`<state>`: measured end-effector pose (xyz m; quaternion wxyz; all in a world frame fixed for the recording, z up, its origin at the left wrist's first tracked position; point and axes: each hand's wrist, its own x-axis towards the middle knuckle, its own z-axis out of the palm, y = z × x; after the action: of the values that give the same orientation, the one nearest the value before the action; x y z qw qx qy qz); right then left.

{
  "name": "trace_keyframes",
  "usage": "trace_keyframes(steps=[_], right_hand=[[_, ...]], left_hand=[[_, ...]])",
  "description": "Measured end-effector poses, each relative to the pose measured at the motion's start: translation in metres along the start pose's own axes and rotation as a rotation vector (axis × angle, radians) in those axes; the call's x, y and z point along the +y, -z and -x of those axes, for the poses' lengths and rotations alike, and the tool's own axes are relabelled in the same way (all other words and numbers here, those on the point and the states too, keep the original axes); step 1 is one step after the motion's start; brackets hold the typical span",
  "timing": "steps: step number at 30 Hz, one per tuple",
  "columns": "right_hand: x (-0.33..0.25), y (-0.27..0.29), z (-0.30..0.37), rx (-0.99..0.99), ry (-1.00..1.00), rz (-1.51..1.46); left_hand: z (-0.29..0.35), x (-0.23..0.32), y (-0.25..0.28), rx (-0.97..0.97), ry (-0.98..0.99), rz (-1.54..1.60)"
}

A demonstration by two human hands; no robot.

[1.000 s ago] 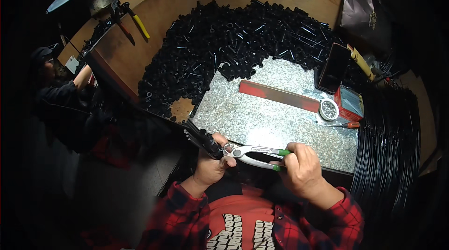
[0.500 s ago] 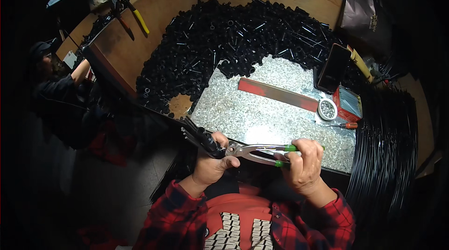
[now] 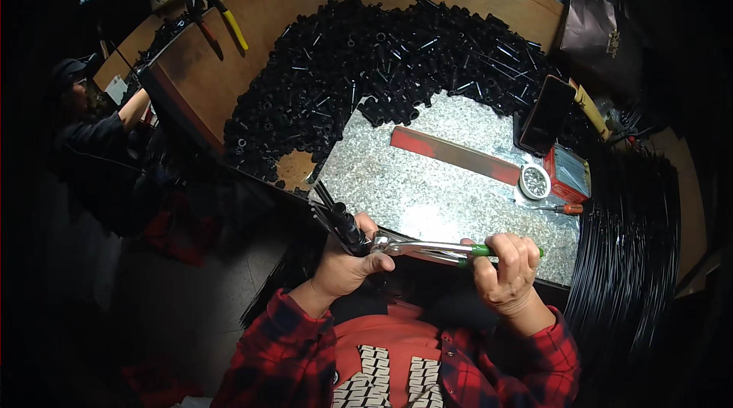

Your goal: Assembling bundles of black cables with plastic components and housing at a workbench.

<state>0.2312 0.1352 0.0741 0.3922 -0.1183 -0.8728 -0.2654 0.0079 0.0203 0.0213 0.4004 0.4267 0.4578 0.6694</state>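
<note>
My left hand (image 3: 340, 270) is wrapped round a black tubular part (image 3: 350, 232) with several thin black rods beside it, held tilted up to the left at the near edge of the speckled worktop (image 3: 366, 163). My right hand (image 3: 508, 274) grips the green handles of a pair of silver pliers (image 3: 420, 246). The plier jaws meet the near end of the tubular part, close to my left thumb and fingers. What exactly sits between the jaws is too small to tell.
Beyond the worktop lies a big heap of black tubular parts (image 3: 397, 56). A red-edged bar (image 3: 454, 154), a round white dish (image 3: 534, 180), a phone (image 3: 546, 114) and a screwdriver (image 3: 571, 209) lie about. Long black rods (image 3: 626, 240) hang at right. A co-worker (image 3: 92, 133) works at far left.
The plier handles have come closer together in my right hand, which has shifted slightly right and down. The bundle in my left hand has turned a little more upright.
</note>
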Motion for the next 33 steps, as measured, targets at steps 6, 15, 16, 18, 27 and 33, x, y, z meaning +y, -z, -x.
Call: trace_keyframes(steps=[6,15,16,18,27,33], right_hand=[[0.004,0.017,-0.007,-0.201,0.007,-0.144],[0.006,0.048,0.001,-0.712,-0.287,-0.968],[0.009,0.053,0.004,-0.900,-0.331,-1.137],[0.008,0.055,0.010,-1.340,-0.989,-1.949],[-0.012,0.075,0.002,-0.834,-0.520,-1.033],[-0.014,0.060,0.008,-0.539,-0.270,-0.438]], left_hand=[[0.001,0.000,0.000,-0.010,0.046,0.060],[0.002,-0.001,0.004,-0.207,0.012,0.162],[0.001,0.003,0.004,-0.246,0.013,0.111],[-0.004,0.012,-0.001,-0.349,-0.109,-0.043],[-0.016,0.024,-0.005,-0.255,0.001,-0.066],[-0.012,0.027,-0.006,-0.252,0.036,-0.020]])
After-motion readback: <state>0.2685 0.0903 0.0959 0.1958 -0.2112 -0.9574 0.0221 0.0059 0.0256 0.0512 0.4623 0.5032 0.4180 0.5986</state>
